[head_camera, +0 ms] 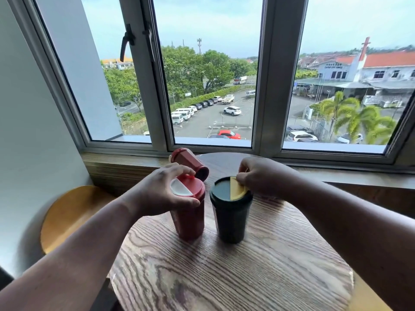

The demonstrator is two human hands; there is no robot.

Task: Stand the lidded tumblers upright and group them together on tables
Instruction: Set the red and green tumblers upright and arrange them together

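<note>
Two lidded tumblers upright side by side near the middle of the round wood-grain table (247, 277), close but apart. On the left, the red plastic tumbler with a red-and-white lid (189, 212); left hand (157, 191) curled over its lid rim, thumb on the near edge, fingers arched over the far edge, clamped on the lid. On the right, the dark green tumbler with a green-and-yellow lid (231, 214); right hand (260, 176) with fingertips pinching the yellow half of the lid, fingers bunched so the exact hold is hard to read. Behind, a third red tumbler (189, 163) lying tipped on its side near the table's far edge, partly hidden by the left hand's fingers, lid end pointing away. Yellow wooden stool seat (74, 212) left of the table, blurred. Window frame (267, 86) beyond, with a car park outside.
</note>
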